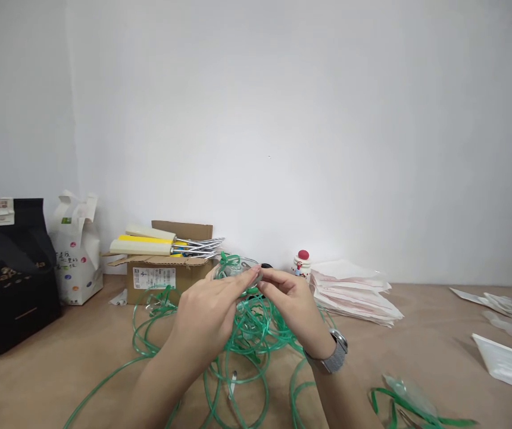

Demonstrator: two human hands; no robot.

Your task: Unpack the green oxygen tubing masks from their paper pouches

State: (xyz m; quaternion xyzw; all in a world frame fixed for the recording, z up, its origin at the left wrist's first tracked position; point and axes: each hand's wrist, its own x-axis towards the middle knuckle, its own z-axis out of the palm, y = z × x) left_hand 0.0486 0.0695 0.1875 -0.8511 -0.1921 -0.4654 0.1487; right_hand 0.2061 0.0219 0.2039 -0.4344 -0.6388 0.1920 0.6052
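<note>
Both hands meet above the middle of the table point(425, 333), on a clear mask point(233, 271). The left hand point(209, 307) has its fingers stretched along the mask's edge, its grip closed there with the thumb mostly hidden; the right hand point(289, 295) pinches the same edge between thumb and forefinger, fingertips close to the left's. A watch point(334, 354) with a grey mesh band is on the right wrist. Green tubing point(251, 328) lies tangled below and around the hands, with a small white piece point(233, 384) among its loops.

At far left, the black bag point(10, 310) has gold lettering, of which "Cha" and a final "da" can be read; a strap crosses the rest. Its pale tag point(0, 211) has brown print too small to read. Beside it, the white bag point(80, 262) bears Chinese characters, partly lost in the folds, and coloured dots. The carton point(193, 274) carries a white label point(154, 278) with fine, unreadable print; cream- and yellow-handled tools point(166, 243) lie across its top. Right of the hands are a red-topped bottle point(302, 265) and white packets point(354, 298) with faint red print, illegible from here.
</note>
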